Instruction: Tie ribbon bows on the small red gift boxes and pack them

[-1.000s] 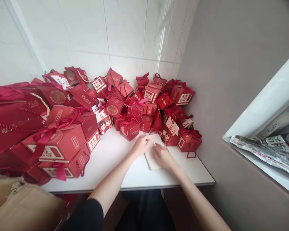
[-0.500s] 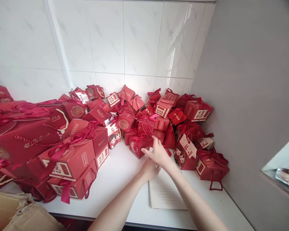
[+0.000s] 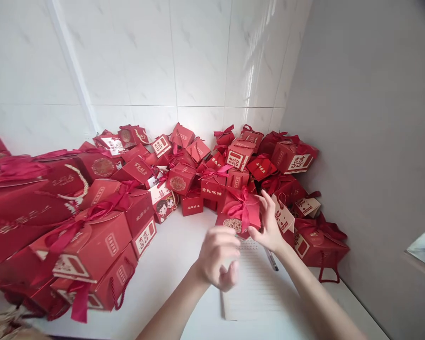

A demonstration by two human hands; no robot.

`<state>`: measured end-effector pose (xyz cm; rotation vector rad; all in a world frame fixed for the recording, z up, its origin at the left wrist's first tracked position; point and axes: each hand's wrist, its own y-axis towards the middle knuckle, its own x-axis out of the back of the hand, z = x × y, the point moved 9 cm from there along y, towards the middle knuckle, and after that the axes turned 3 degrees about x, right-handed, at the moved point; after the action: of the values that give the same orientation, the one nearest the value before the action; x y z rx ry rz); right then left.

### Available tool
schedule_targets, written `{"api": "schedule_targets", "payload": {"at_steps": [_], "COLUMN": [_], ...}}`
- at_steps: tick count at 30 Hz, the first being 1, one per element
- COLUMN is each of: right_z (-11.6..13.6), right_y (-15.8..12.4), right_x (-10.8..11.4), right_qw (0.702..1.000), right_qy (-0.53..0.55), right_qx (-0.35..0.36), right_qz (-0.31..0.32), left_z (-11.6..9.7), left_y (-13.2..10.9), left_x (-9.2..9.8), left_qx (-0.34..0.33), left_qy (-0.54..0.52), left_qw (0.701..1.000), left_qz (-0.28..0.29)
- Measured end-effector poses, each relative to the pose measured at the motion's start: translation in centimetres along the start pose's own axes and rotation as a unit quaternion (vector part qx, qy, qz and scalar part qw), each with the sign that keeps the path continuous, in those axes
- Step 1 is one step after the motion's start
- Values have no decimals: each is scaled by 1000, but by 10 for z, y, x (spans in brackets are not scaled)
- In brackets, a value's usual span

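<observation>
My right hand (image 3: 269,222) grips a small red gift box (image 3: 239,212) with a ribbon bow, lifted just above the white table (image 3: 173,264) in front of the heap of boxes. My left hand (image 3: 217,257) hovers just below the box, fingers loosely curled and apart, holding nothing. Under both hands lies a lined white notebook (image 3: 255,288). A pen (image 3: 271,259) rests on the table by my right wrist.
A heap of several red gift boxes (image 3: 198,160) fills the back of the table against the white tiled wall. Bigger red boxes (image 3: 92,241) and bags are stacked at the left. A grey wall (image 3: 368,118) closes the right side.
My right hand has taken a ribbon-tied red box from the heap and lifted it toward me. My left hand has come off the notebook and risen under the box.
</observation>
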<state>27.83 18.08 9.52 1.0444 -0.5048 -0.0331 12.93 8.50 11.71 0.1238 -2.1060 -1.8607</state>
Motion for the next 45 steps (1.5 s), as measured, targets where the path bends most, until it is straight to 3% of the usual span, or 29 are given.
{"api": "schedule_targets", "payload": {"at_steps": [2, 3, 6, 9, 13, 17, 19, 22, 24, 27, 31, 35, 38, 42, 45], "right_z": [-3, -5, -7, -2, 5, -5, -14, -28, -38, -51, -66, -69, -66, -63, -58], "right_y": [-10, -14, -20, -21, -23, -22, -19, -18, -19, -23, -29, -31, -29, -24, -21], "right_x": [10, 9, 0, -16, -25, -18, -10, 0, -2, -11, -17, -19, -15, 1, 34], "right_qw": [995, 990, 981, 983, 984, 983, 980, 967, 953, 928, 906, 906, 917, 925, 921], "right_qy": [-85, -124, -181, -180, -166, -103, -54, 8, 55, 103, 88, 92, 92, 78, 62], "right_qx": [44, 56, 36, -10, -54, -130, -177, -255, -299, -357, -410, -407, -386, -370, -364], "right_qz": [-18, -23, -52, -27, 38, 81, 67, 13, -5, 9, 53, 74, 42, -22, -123], "left_z": [26, 46, 98, 118, 120, 122, 125, 127, 125, 124, 135, 134, 123, 124, 134], "left_y": [4, 1, -25, -51, -58, -51, -53, -63, -67, -70, -79, -92, -92, -81, -82], "left_x": [7, 3, -25, -38, -25, -28, -37, -50, -57, -62, -53, -54, -64, -58, -44], "left_qx": [89, 161, 354, 446, 471, 470, 482, 520, 536, 543, 589, 623, 617, 586, 600], "left_qy": [32, 36, -34, -112, -82, -103, -147, -221, -256, -278, -211, -138, -217, -214, -187], "left_qw": [992, 982, 934, 888, 878, 876, 860, 813, 788, 775, 769, 734, 708, 738, 733], "left_qz": [-81, -90, -25, 2, -22, 30, 81, 141, 163, 165, 130, 232, 266, 256, 259]}}
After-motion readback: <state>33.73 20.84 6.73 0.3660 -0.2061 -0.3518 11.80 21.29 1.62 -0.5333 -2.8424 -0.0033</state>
